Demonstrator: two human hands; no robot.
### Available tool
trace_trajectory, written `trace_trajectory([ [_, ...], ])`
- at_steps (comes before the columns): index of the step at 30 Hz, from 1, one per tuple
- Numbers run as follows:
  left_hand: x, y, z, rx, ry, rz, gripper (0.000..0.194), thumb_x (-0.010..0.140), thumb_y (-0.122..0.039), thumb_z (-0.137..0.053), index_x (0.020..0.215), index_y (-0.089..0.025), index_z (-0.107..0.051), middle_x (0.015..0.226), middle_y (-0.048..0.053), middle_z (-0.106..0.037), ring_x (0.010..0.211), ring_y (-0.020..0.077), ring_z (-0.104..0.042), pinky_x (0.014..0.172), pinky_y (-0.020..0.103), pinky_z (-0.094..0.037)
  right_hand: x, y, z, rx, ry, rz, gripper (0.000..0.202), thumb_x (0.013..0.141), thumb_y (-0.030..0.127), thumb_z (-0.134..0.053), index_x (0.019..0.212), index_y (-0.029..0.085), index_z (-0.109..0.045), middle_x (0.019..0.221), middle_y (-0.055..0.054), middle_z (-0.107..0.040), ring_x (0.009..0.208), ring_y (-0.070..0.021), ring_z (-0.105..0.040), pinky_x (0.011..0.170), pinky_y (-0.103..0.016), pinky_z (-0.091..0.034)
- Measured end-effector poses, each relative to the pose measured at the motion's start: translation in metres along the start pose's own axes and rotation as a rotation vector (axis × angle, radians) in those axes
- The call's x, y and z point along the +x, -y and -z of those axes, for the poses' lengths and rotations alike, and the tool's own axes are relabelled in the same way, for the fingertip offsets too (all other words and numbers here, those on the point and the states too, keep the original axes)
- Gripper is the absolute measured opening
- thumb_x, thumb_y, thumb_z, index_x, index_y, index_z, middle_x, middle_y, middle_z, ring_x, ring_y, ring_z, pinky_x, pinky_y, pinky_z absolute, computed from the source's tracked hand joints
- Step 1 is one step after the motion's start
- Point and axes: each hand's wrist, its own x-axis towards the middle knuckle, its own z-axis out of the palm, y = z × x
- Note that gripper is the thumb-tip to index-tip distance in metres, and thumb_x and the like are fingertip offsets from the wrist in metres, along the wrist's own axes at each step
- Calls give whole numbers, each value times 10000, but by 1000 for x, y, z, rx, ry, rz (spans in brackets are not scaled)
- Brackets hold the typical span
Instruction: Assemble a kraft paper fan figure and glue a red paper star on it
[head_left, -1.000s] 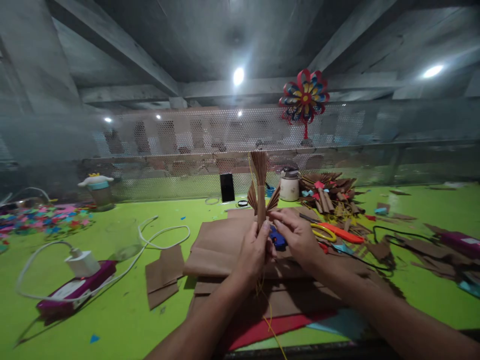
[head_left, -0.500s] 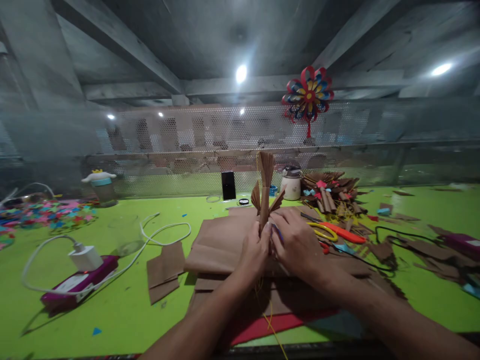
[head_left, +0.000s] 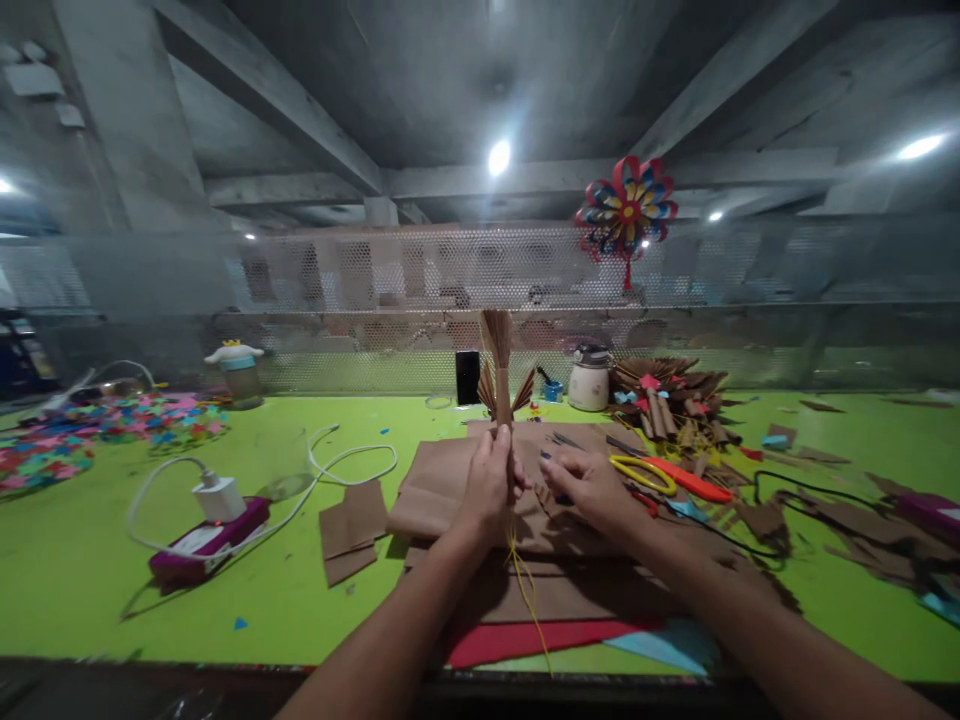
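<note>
My left hand (head_left: 489, 482) is closed around the stem of a brown paper craft piece (head_left: 502, 385). The piece stands upright, with a pleated fan at its top and two smaller pleated fans at its sides. Yellow string (head_left: 514, 545) dangles below that hand. Just to the right, my right hand (head_left: 592, 490) is apart from the piece, its thumb and fingers pinched together. A small dark-blue bit shows at those fingertips; its kind is unclear. Beneath both hands lie stacked brown paper sheets (head_left: 435, 490).
Yellow-handled scissors (head_left: 649, 478) and an orange-handled tool (head_left: 690, 480) lie right of my right hand. Behind them is a heap of brown paper pieces (head_left: 667, 400). A purple power strip (head_left: 180, 568) with a white charger (head_left: 217, 498) sits left. A phone (head_left: 467, 378) and jar (head_left: 589, 380) stand behind.
My right hand has drawn away from the paper piece to the right, still pinched. My left hand keeps hold of the piece. The whole view has shifted a little.
</note>
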Motion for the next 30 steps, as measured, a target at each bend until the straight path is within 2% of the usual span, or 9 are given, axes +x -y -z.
trace_trajectory([
  [3,4,-5,7,0,5,-33,411,763,-551,-425,939,-181,-459,473,-71,-447,343,63,-393,341,154,-268,-5,8,-10,5,108,10,328,819,381,-457,657,140,-609,624,-10,-553,603,-119,-477,575,-229,-368],
  [6,11,-13,18,-3,-72,-109,402,752,-545,-451,878,-166,-492,527,-37,-508,433,82,-477,426,176,-368,-10,13,-15,-25,174,-24,350,809,389,-468,615,134,-609,555,0,-541,530,-104,-459,514,-216,-345],
  [10,25,-21,34,-10,-204,-192,427,734,-531,-495,903,-144,-553,696,16,-581,643,111,-554,622,225,-446,-7,9,-9,-73,136,-33,416,816,388,-448,508,139,-577,438,14,-482,453,-92,-429,472,-212,-321],
  [13,31,-20,41,-20,-261,-197,444,699,-517,-550,900,-123,-583,727,27,-582,659,113,-549,639,232,-446,7,-3,7,-153,108,-11,294,790,328,-488,618,142,-637,521,-1,-564,503,-103,-478,496,-205,-353],
  [17,31,-13,37,-51,-244,-110,481,657,-512,-595,903,-99,-587,698,39,-602,595,105,-548,568,216,-435,42,-33,44,-502,81,-67,199,761,255,-503,798,182,-685,705,-18,-663,624,-120,-557,575,-198,-388],
  [19,28,-9,33,-56,-216,-56,485,654,-514,-595,910,-102,-592,658,26,-598,541,84,-526,506,186,-406,62,-54,68,-586,70,-109,182,727,205,-518,769,170,-692,747,-39,-675,670,-132,-573,607,-201,-384],
  [23,22,-6,28,-102,-174,67,430,670,-473,-602,909,-115,-593,589,-3,-569,480,59,-489,438,151,-360,97,-99,107,-727,13,-251,191,687,185,-512,665,126,-692,630,-73,-656,599,-159,-562,544,-227,-350],
  [26,18,-14,28,-167,-201,69,393,676,-437,-613,913,-124,-592,589,-13,-563,500,56,-492,461,146,-370,112,-125,117,-781,-7,-324,227,699,207,-484,652,114,-685,575,-63,-636,548,-151,-536,502,-225,-321],
  [30,16,-27,29,-224,-334,-3,392,656,-423,-633,889,-110,-597,598,-15,-548,542,64,-499,505,155,-384,118,-146,107,-798,28,-349,245,722,217,-471,659,104,-679,569,-57,-627,532,-135,-514,485,-222,-300],
])
